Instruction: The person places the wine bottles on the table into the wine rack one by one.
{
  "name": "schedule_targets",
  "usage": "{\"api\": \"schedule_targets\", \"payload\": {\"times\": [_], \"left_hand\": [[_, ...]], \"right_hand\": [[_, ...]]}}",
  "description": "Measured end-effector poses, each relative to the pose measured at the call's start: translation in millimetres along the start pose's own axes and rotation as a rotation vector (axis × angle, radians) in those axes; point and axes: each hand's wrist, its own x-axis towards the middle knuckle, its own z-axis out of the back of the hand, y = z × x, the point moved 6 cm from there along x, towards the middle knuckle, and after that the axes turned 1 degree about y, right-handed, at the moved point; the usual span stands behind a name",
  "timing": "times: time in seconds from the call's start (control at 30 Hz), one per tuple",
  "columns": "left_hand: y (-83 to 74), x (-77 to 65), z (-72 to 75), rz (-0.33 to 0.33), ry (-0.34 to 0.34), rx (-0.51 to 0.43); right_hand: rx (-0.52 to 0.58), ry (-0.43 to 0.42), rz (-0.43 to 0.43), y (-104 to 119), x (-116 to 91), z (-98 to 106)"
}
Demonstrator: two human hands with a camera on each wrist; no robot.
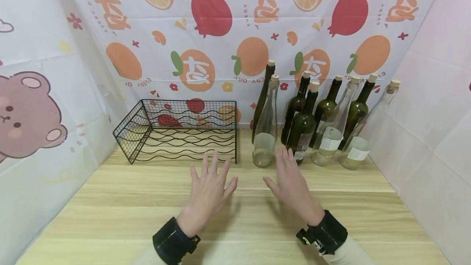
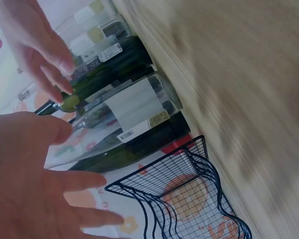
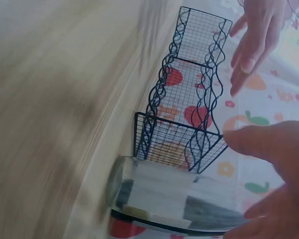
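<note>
Both hands out over the worktop (image 1: 250, 226), palms down, holding nothing. Left hand (image 1: 209, 191): fingers straight, spread wide, near the front of the black wire rack (image 1: 184, 128). Right hand (image 1: 292, 184): fingers straight, closer together, thumb apart, near a clear bottle (image 1: 264, 134) and a labelled dark-green bottle (image 1: 303, 130); touching or not, I can't tell. Eight corked bottles in all, upright, grouped right of the rack. Fruit-print cloth (image 1: 228, 64) hangs behind.
</note>
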Motion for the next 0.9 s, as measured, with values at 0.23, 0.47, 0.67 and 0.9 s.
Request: {"api": "schedule_targets", "payload": {"times": [0.23, 0.47, 0.67, 0.9], "left_hand": [[-5.0, -0.3, 4.5, -0.096, -0.063, 0.009], [-3.7, 2.2, 3.0, -0.107, -0.042, -0.006], [-0.4, 5.8, -1.7, -0.115, -0.021, -0.012], [2.0, 11.7, -8.2, -0.123, 0.042, -0.021]], "right_hand": [[0.297, -0.121, -0.147, -25.1, 24.0, 1.1], [0.486, -0.050, -0.315, -50.2, 44.1, -16.2], [0.601, 0.028, -0.390, -66.0, 57.9, -39.3], [0.639, 0.083, -0.402, -77.6, 69.5, -54.5]]}}
